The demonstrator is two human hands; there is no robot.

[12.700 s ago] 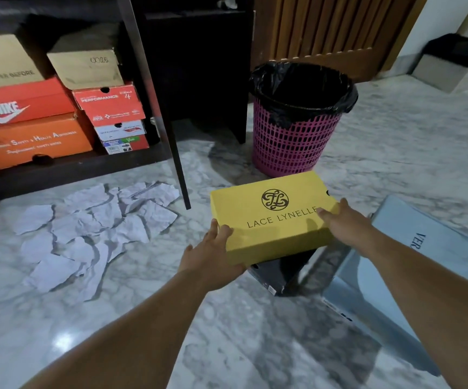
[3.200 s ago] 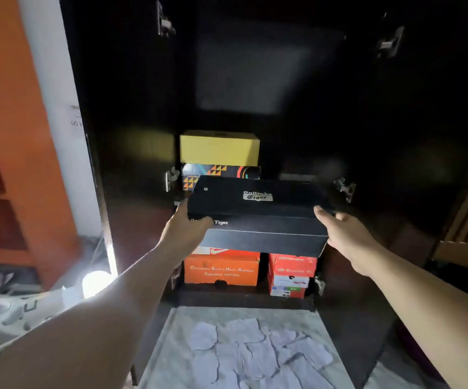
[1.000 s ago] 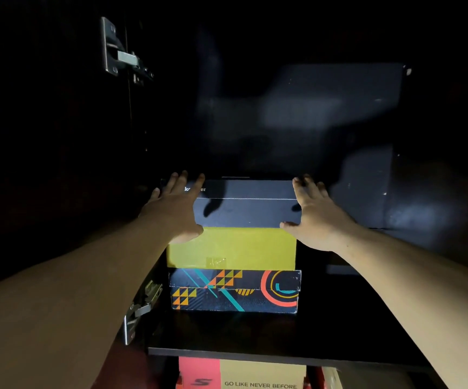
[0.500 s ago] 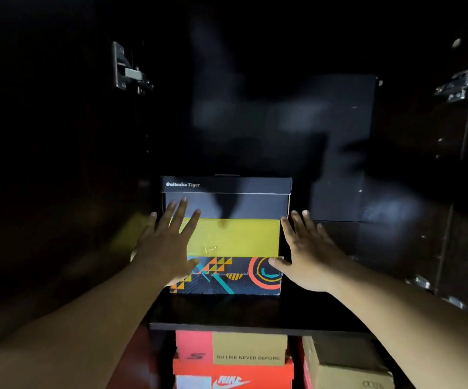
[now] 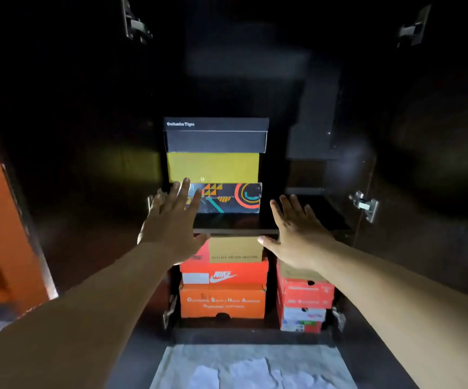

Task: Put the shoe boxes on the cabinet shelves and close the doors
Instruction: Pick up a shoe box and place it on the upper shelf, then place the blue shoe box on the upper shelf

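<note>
head view, facing cabinet (image 5: pixel 395 164) (close)

Three boxes (image 5: pixel 215 167) sit stacked at frame centre on the shelf (image 5: pixel 235 231); below it, two more stacks stand side by side, paper (image 5: pixel 251 372) at bottom centre

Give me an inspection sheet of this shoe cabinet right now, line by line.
Surface: upper shelf dark, right half bare.
Job's things: black Onitsuka Tiger box on yellow box on patterned box; orange and red boxes stacked below.
Clutter: crumpled white papers on the floor.
Grippers: left hand and right hand open, empty, in front of the shelf.
Cables: nothing seen.
Surroundings: cabinet doors open, hinge exposed; interior dim.
</note>
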